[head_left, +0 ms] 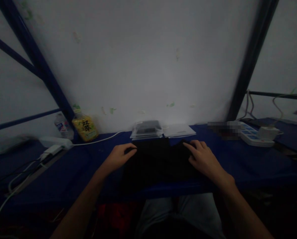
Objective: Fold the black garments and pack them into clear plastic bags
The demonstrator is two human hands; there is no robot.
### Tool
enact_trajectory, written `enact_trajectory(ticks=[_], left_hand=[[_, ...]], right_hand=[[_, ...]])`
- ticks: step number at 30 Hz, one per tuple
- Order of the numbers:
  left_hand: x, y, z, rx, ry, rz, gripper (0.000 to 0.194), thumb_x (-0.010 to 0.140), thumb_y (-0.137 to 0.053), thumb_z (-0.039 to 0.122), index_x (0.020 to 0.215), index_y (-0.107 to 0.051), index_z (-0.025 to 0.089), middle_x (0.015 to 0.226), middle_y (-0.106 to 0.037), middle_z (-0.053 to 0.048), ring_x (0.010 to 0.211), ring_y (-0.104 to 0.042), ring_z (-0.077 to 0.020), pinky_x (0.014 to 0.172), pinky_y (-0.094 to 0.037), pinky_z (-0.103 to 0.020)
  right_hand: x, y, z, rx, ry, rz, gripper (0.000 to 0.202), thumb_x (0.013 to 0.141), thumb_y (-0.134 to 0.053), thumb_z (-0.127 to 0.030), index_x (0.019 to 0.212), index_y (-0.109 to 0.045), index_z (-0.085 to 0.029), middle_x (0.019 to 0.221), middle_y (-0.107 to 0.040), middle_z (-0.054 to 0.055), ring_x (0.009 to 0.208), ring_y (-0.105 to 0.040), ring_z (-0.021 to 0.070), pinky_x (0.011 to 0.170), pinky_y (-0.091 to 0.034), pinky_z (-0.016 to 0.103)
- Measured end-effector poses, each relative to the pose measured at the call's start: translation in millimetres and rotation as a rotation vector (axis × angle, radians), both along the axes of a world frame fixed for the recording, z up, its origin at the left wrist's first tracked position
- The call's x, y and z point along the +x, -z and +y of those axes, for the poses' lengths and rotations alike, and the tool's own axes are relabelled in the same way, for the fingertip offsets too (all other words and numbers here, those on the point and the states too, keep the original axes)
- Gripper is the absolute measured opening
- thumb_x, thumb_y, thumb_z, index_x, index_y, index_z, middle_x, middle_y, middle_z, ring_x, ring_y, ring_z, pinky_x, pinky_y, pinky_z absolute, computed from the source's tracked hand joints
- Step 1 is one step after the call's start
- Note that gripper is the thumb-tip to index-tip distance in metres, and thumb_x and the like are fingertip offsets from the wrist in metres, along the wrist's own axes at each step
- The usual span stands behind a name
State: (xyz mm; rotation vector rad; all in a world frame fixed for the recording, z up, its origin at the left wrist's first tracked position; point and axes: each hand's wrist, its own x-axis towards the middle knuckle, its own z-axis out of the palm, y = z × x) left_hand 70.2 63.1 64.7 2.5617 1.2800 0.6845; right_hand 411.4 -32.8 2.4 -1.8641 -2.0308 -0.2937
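Note:
A piece of black cloth (153,162), perhaps a garment, lies spread on the blue tabletop (71,172) in front of me. The dim light hides its folds and details. At its upper left edge, my left hand (121,154) has thumb and forefinger closed on the fabric. My right hand (202,156) is at the upper right part, where the cloth bunches up a little between its thumb and fingers. Just behind the cloth lie a stack of flat clear packets (147,128) with something dark in the top one, and some white flat packets (179,130).
To the left stand a yellow drink bottle (85,127) and a clear plastic bottle (63,126), near a white power strip (55,142) with cables. A white multi-socket strip (253,132) with a plug lies at the right. Blue posts (35,59) frame the wall.

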Motion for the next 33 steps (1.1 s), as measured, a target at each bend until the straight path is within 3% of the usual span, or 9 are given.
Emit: enact_trajectory(ticks=[4, 8, 11, 14, 18, 20, 24, 28, 33], left_hand=[[5, -6.1, 39, -0.042, -0.003, -0.103, 0.033, 0.085, -0.05, 0.042, 0.095, -0.068, 0.018, 0.088, -0.07, -0.002, 0.078, -0.063, -0.018, 0.07, -0.046, -0.027], [11, 1.4, 81, -0.007, -0.105, -0.137, 0.032, 0.085, -0.05, 0.041, 0.094, -0.068, 0.016, 0.086, -0.07, -0.004, 0.078, -0.063, -0.0202, 0.07, -0.047, -0.029], [19, 10.9, 95, 0.193, -0.197, -0.1, 0.034, 0.089, -0.046, 0.038, 0.107, -0.064, 0.015, 0.101, -0.068, -0.008, 0.094, -0.062, -0.0231, 0.083, -0.047, -0.034], [28, 22.1, 86, 0.348, -0.144, 0.052, 0.037, 0.093, -0.043, 0.039, 0.12, -0.059, 0.019, 0.12, -0.061, -0.01, 0.114, -0.054, -0.0251, 0.097, -0.04, -0.039], [38, 43.6, 57, 0.141, 0.087, 0.348, 0.048, 0.095, -0.035, 0.054, 0.131, -0.052, 0.028, 0.134, -0.053, -0.008, 0.125, -0.047, -0.0263, 0.103, -0.035, -0.041], [39, 56.5, 45, 0.042, 0.066, 0.444, 0.059, 0.092, -0.032, 0.063, 0.141, -0.041, 0.032, 0.147, -0.041, -0.008, 0.135, -0.035, -0.0318, 0.107, -0.029, -0.047], [27, 71.5, 39, -0.014, 0.02, 0.492, 0.065, 0.091, -0.029, 0.068, 0.148, -0.028, 0.035, 0.155, -0.024, -0.009, 0.141, -0.021, -0.0362, 0.109, -0.021, -0.051], [15, 55.0, 55, -0.049, 0.095, 0.462, 0.064, 0.086, -0.043, 0.066, 0.141, -0.042, 0.034, 0.148, -0.039, -0.011, 0.132, -0.04, -0.0332, 0.102, -0.032, -0.046], [51, 18.1, 82, 0.062, 0.139, 0.514, 0.033, 0.082, -0.06, 0.043, 0.108, -0.067, 0.024, 0.107, -0.069, -0.01, 0.095, -0.063, -0.0267, 0.078, -0.044, -0.034]], right_hand=[[-24, -19.7, 29, -0.05, -0.451, -0.071, 0.064, 0.081, -0.062, -0.029, 0.141, -0.04, -0.031, 0.141, -0.043, 0.009, 0.126, -0.041, 0.028, 0.097, -0.042, 0.041], [-41, -32.3, 73, -0.048, -0.227, -0.079, 0.051, 0.087, -0.051, -0.021, 0.138, -0.043, -0.024, 0.121, -0.058, 0.012, 0.111, -0.053, 0.0264, 0.088, -0.046, 0.036], [-39, -33.2, 98, -0.036, -0.019, -0.05, 0.052, 0.092, -0.043, -0.022, 0.143, -0.034, -0.021, 0.114, -0.061, 0.014, 0.105, -0.056, 0.0281, 0.083, -0.048, 0.039], [-31, -26.1, 109, -0.037, -0.012, -0.045, 0.05, 0.093, -0.041, -0.022, 0.142, -0.036, -0.017, 0.116, -0.061, 0.016, 0.109, -0.055, 0.0284, 0.087, -0.047, 0.04], [-30, -9.1, 108, -0.043, -0.38, -0.091, 0.043, 0.095, -0.042, -0.033, 0.135, -0.049, -0.018, 0.132, -0.054, 0.013, 0.124, -0.047, 0.0248, 0.104, -0.037, 0.037], [-35, 1.2, 105, -0.077, -0.485, -0.096, 0.049, 0.096, -0.039, -0.044, 0.138, -0.047, -0.02, 0.142, -0.046, 0.012, 0.132, -0.04, 0.0263, 0.109, -0.032, 0.04], [-46, 19.9, 97, -0.225, -0.461, -0.068, 0.055, 0.096, -0.032, -0.052, 0.142, -0.043, -0.023, 0.146, -0.042, 0.011, 0.138, -0.032, 0.0277, 0.111, -0.028, 0.044], [-50, 15.9, 96, -0.289, -0.42, -0.082, 0.058, 0.095, -0.035, -0.054, 0.144, -0.04, -0.023, 0.147, -0.041, 0.013, 0.137, -0.034, 0.03, 0.107, -0.032, 0.045], [-45, -29.3, 127, -0.349, -0.476, -0.051, 0.042, 0.092, -0.048, -0.048, 0.125, -0.061, -0.025, 0.118, -0.066, 0.009, 0.108, -0.061, 0.0238, 0.091, -0.045, 0.032]])
